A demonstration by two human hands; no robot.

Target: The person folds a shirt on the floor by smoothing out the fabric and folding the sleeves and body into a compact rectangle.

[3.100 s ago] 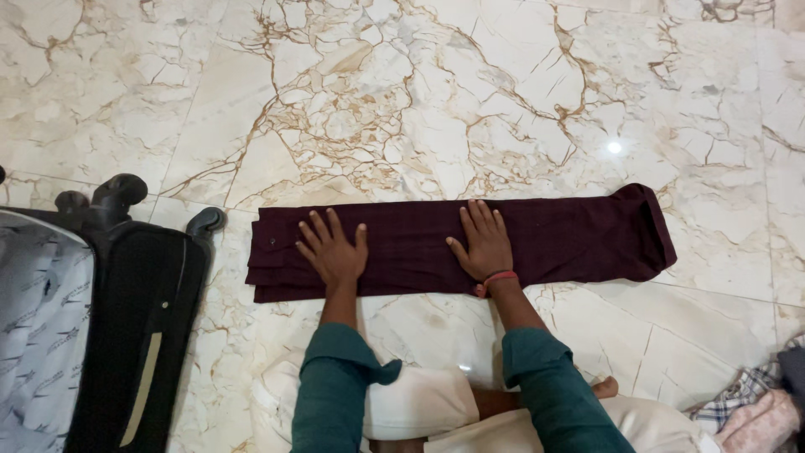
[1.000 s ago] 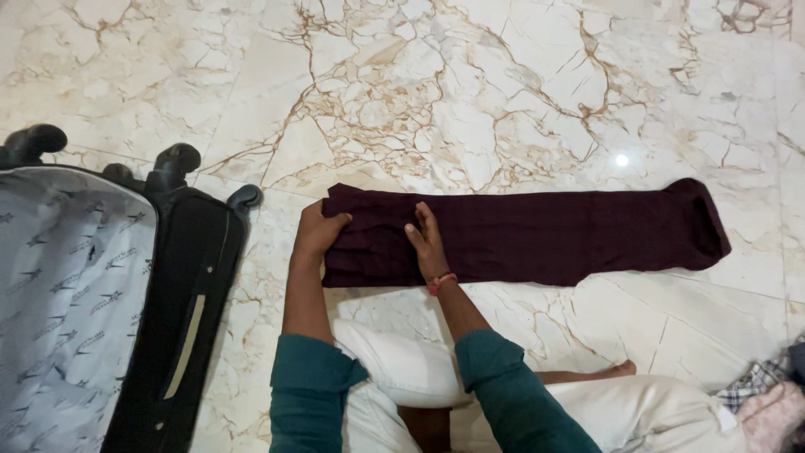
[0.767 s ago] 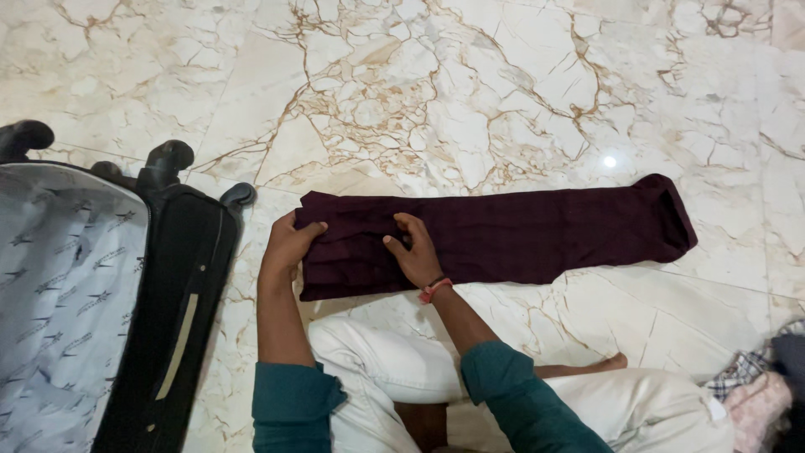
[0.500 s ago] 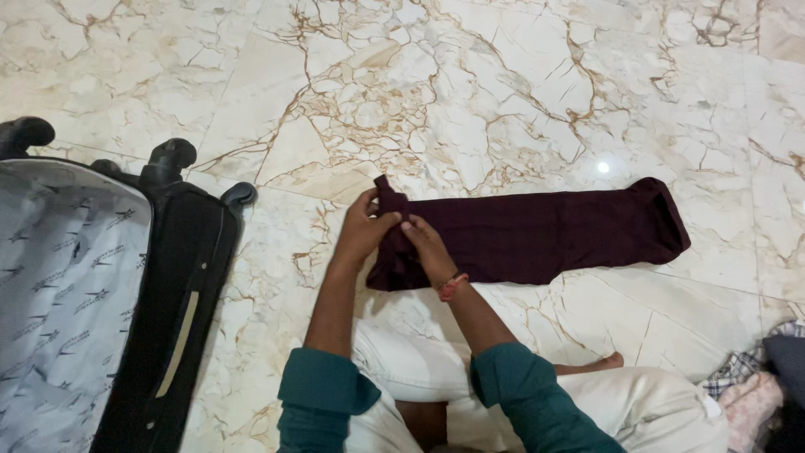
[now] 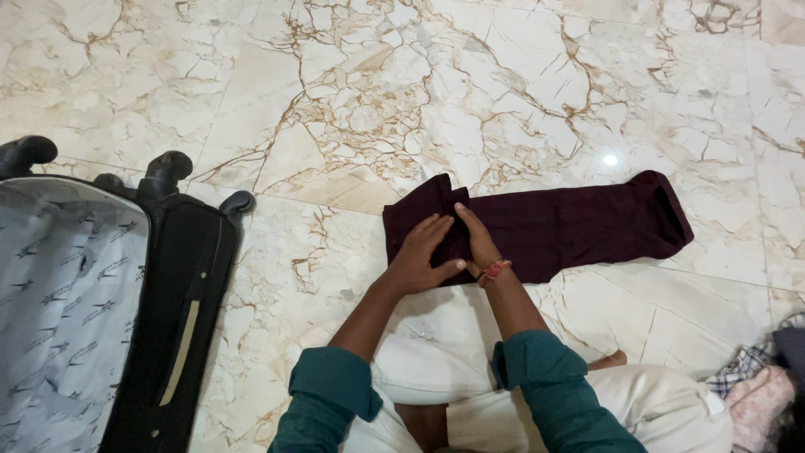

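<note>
Rolled further rightward, one maroon garment (image 5: 570, 222) sits clamped under two hands (image 5: 444, 247) pressed together.

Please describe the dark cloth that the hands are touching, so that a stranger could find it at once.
On the pale marble floor, to the right of the open black suitcase, a long maroon cloth lies flat in a strip. The left hand and right hand press on its rolled left end. It is the only dark red thing, unlike the checked clothes at the right edge.
</note>
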